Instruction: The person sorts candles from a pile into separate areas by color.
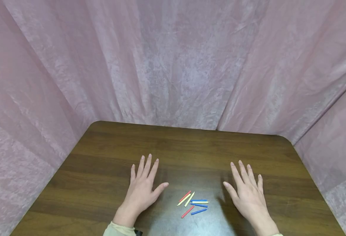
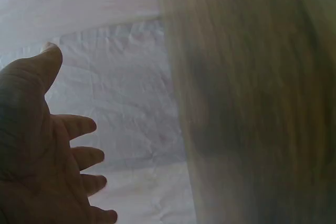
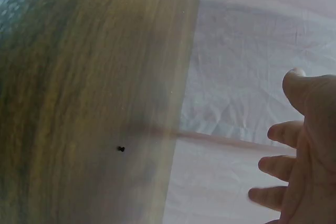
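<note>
"So, how are the fingers point(image 1: 147, 167)?"
"Straight and spread, on left hand point(image 1: 141, 192) and right hand point(image 1: 249, 197) alike."
"And the sticks point(image 1: 198, 202)?"
"Loosely clustered on the tabletop point(image 1: 108, 177), between the thumbs point(image 1: 160, 189)."

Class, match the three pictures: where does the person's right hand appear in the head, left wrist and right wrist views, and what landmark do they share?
Head: lower right, the right hand with its fingers spread.
Left wrist: not in it; the hand there is the left hand.
Right wrist: at the right edge, mostly in the lower half, thumb uppermost.
Shared landmark: the brown wooden table, in all three.
</note>
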